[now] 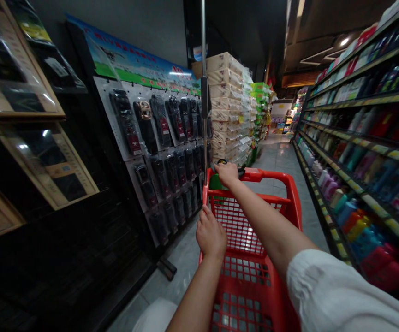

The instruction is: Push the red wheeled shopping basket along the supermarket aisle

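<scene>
A red plastic shopping cart with a grid floor and walls fills the lower middle of the view. My left hand is closed on the cart's left rim. Farther forward, my right hand is closed around the cart's far top bar at its left end, beside a dark fitting. Its fingertips are partly hidden. From that same corner rises a thin metal pole with a dark sleeve. Inside the cart, the visible part of the floor holds no goods.
On the left hangs a rack of packaged dark goods, with framed boxes nearer. A rack foot juts onto the floor. Stacked packs stand ahead. Shelves of bottles line the right, and a tiled aisle runs between.
</scene>
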Available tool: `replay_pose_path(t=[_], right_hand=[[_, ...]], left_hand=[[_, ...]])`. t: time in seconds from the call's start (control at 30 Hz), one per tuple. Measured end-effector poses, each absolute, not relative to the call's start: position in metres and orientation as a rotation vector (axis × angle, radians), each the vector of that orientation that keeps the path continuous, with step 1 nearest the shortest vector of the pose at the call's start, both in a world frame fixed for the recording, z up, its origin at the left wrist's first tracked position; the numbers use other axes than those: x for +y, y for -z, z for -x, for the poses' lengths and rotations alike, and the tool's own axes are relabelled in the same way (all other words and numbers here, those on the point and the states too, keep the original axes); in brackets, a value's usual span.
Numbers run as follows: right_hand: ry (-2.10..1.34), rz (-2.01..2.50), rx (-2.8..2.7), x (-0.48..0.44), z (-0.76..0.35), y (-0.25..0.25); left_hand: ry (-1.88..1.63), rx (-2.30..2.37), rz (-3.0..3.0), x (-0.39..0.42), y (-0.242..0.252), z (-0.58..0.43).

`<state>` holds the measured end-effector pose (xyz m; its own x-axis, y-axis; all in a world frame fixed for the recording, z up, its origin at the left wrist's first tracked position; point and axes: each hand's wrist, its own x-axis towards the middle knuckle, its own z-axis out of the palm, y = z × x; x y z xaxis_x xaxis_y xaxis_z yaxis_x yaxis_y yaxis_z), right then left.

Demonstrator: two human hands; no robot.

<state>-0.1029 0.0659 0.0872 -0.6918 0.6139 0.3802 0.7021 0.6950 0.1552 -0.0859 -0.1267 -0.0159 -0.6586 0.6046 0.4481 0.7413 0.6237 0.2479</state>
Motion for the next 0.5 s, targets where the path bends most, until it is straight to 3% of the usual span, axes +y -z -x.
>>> replay_pose_path(t=[0.23,0.5], right_hand=[[0.630,0.694,-2.665,0.067,0.099,-0.061],[0.880,0.511,-2.803,0.074,0.068,-0.066]], left_hand=[[0.600,-2.538,1.125,-0.130,0.014,0.087],[0.463,-2.549,1.145,-0.129,0.017,0.094]])
